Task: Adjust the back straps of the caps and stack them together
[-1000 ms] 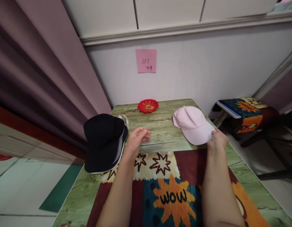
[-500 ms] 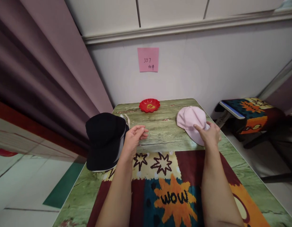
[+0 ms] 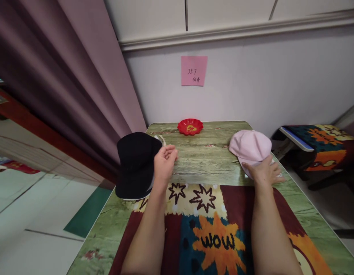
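Observation:
A pink baseball cap (image 3: 250, 145) sits at the right side of the table, its brim toward me. My right hand (image 3: 262, 171) rests at the brim, with the thumb on its left part and the fingers spread over its right part. On the left side lies a black cap (image 3: 137, 164), brim also toward me, with a light strap end showing behind it. Just right of the black cap is my left hand (image 3: 164, 162), its fingers loosely bent and apart, with nothing visible in it. My left wrist hides part of the black cap's edge.
A red scalloped dish (image 3: 190, 127) stands at the far edge of the green wood-patterned table (image 3: 202, 152). A colourful "WOW" mat (image 3: 204, 221) covers the near part. A pink note (image 3: 194, 71) is on the wall. A stool (image 3: 323, 141) stands right, a purple curtain (image 3: 108, 76) left.
The camera view has shifted, moving the scene rightward. The pink cap sits slightly farther right on the table, and my right hand's fingers have spread at its brim. The black cap stays put.

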`<state>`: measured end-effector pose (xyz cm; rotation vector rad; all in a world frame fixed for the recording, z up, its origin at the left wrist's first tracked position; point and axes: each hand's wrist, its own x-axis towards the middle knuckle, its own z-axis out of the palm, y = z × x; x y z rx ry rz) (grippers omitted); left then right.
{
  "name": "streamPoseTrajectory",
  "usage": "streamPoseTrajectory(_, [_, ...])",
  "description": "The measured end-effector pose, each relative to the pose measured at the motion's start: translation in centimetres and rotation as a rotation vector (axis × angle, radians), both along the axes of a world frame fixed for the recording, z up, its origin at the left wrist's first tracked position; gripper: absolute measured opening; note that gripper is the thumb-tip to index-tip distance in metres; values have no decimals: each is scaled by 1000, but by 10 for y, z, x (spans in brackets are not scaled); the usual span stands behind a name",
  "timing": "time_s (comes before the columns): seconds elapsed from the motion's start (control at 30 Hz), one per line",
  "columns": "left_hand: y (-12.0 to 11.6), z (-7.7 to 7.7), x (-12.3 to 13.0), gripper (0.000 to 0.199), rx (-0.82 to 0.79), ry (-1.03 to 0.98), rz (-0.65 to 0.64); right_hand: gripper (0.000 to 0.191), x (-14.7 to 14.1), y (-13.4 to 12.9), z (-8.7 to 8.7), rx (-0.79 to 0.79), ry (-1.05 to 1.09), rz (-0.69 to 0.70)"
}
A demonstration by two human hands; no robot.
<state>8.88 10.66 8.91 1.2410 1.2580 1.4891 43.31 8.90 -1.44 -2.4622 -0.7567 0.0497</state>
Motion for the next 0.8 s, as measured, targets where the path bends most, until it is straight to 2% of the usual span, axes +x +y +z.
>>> streamPoseTrajectory(0.1, [-1, 8, -17, 40, 200, 248, 367, 109, -8, -1, 8, 168, -46, 7])
streamPoseTrajectory(0.17, [-2, 14, -33, 48, 264, 476, 608, 100, -15, 0, 19, 312, -121, 31])
streamPoseTrajectory(0.23, [-3, 18, -50, 59, 266, 654, 764, 89, -22, 3, 32, 424, -179, 92])
streamPoseTrajectory(0.3, [-1, 19, -66, 73, 211, 754, 853, 76, -29, 7, 43, 504, -165, 183])
streamPoseTrajectory(0.4, [3, 16, -83, 86, 77, 793, 894, 62, -39, 13, 52, 621, -43, 298])
streamPoseTrajectory(0.57, [4, 11, -97, 82, -85, 714, 811, 49, -56, 22, 53, 800, 291, 378])
streamPoseTrajectory(0.67, [5, 7, -104, 71, -49, 681, 820, 49, -65, 25, 51, 841, 472, 421])
streamPoseTrajectory(0.8, [8, -3, -117, 44, -3, 654, 890, 45, -70, 25, 52, 848, 522, 458])
